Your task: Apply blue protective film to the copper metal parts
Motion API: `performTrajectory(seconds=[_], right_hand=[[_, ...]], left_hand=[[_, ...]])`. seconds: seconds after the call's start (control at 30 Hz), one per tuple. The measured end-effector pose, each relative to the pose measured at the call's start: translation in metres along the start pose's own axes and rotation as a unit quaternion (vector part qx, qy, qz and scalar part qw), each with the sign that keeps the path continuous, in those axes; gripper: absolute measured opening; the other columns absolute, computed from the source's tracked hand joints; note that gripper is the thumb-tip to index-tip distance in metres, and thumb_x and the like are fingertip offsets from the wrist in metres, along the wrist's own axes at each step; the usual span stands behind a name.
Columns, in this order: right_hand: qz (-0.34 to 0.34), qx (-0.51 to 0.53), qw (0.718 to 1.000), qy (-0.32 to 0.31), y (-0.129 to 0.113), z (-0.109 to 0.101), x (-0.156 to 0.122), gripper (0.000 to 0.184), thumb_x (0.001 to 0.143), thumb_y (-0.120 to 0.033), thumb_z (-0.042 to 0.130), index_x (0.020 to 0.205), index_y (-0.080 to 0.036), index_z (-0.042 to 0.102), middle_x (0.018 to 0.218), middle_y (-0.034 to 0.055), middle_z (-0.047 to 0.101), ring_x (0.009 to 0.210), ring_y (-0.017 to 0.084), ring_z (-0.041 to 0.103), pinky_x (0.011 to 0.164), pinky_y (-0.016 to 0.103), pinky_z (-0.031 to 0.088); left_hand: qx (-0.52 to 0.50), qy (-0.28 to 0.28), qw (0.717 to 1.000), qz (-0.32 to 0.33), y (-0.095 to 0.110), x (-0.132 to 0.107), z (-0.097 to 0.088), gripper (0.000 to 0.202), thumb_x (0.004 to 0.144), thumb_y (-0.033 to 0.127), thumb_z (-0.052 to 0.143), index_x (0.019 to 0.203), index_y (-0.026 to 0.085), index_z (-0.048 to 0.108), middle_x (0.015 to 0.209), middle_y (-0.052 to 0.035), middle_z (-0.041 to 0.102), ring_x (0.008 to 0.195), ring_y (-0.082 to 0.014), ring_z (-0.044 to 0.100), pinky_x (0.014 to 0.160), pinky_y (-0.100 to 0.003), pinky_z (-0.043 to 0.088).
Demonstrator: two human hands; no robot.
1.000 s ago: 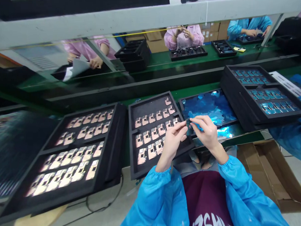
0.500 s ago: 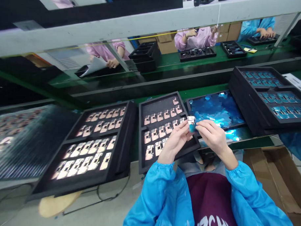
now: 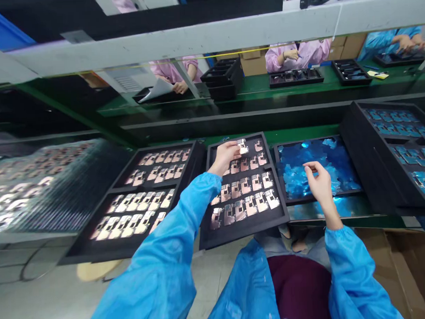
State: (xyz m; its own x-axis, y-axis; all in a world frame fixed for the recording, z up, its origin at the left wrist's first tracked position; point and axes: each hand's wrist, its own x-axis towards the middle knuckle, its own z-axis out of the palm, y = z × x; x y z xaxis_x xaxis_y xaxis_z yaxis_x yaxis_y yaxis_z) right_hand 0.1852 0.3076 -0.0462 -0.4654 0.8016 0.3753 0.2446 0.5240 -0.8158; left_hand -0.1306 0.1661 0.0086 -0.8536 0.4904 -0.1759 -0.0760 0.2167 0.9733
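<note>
My left hand [image 3: 227, 155] pinches a small shiny metal plate [image 3: 243, 146] with a notched outline, over the top row of the middle black foam tray [image 3: 218, 238]. Rows of similar copper-coloured plates [image 3: 251, 205] lie in that tray below my hand. My right hand [image 3: 318, 180] is over a pile of blue film pieces [image 3: 292, 163] in a shallow black tray. Its thumb and forefinger are pinched together; whether anything is between them is too small to see.
Left of the middle tray stands a black tray stack [image 3: 128, 248] with more plates, and farther left a stack of clear trays [image 3: 65, 202]. At right is a tall black tray stack [image 3: 359, 163] with blue-covered plates. Co-workers' hands [image 3: 180, 87] show across the bench, under a shelf beam [image 3: 194, 41].
My hands have parted. The left carried the plate leftward to the middle tray's top row; the right moved over the blue film pile. The blue film on the plate no longer shows.
</note>
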Motion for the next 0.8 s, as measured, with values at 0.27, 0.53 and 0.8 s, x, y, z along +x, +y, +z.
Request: performTrajectory(seconds=[0.27, 0.53, 0.8], right_hand=[[-0.032, -0.253, 0.966, 0.052, 0.03, -0.009, 0.035, 0.04, 0.107, -0.033, 0.046, 0.133, -0.016, 0.071, 0.148, 0.0228, 0.065, 0.133, 0.038, 0.061, 0.105, 0.054, 0.055], [-0.059, -0.137, 0.988, 0.024, 0.0, -0.014, 0.001, 0.038, 0.11, -0.036, 0.055, 0.144, -0.025, 0.067, 0.149, 0.0166, 0.066, 0.14, 0.035, 0.062, 0.113, 0.058, 0.057], [-0.037, -0.058, 0.997, -0.024, -0.009, -0.002, -0.002, 0.037, 0.11, -0.027, 0.057, 0.146, -0.029, 0.067, 0.15, 0.0147, 0.067, 0.138, 0.033, 0.068, 0.108, 0.053, 0.064]], left_hand=[[0.151, -0.038, 0.988, 0.017, -0.018, 0.052, 0.024, 0.035, 0.072, 0.021, 0.093, 0.098, 0.013, 0.07, 0.071, -0.0046, 0.071, 0.066, -0.0191, 0.07, 0.069, -0.031, 0.057], [0.403, -0.038, 0.884, 0.234, 0.015, 0.1, 0.03, 0.019, 0.09, 0.023, 0.074, 0.108, 0.02, 0.08, 0.104, -0.0116, 0.08, 0.112, -0.0331, 0.072, 0.104, -0.043, 0.052], [0.455, -0.284, 0.834, 0.127, 0.028, 0.195, 0.147, 0.031, 0.057, 0.025, 0.1, 0.074, 0.023, 0.074, 0.07, -0.0003, 0.069, 0.075, -0.0229, 0.067, 0.078, -0.03, 0.052]])
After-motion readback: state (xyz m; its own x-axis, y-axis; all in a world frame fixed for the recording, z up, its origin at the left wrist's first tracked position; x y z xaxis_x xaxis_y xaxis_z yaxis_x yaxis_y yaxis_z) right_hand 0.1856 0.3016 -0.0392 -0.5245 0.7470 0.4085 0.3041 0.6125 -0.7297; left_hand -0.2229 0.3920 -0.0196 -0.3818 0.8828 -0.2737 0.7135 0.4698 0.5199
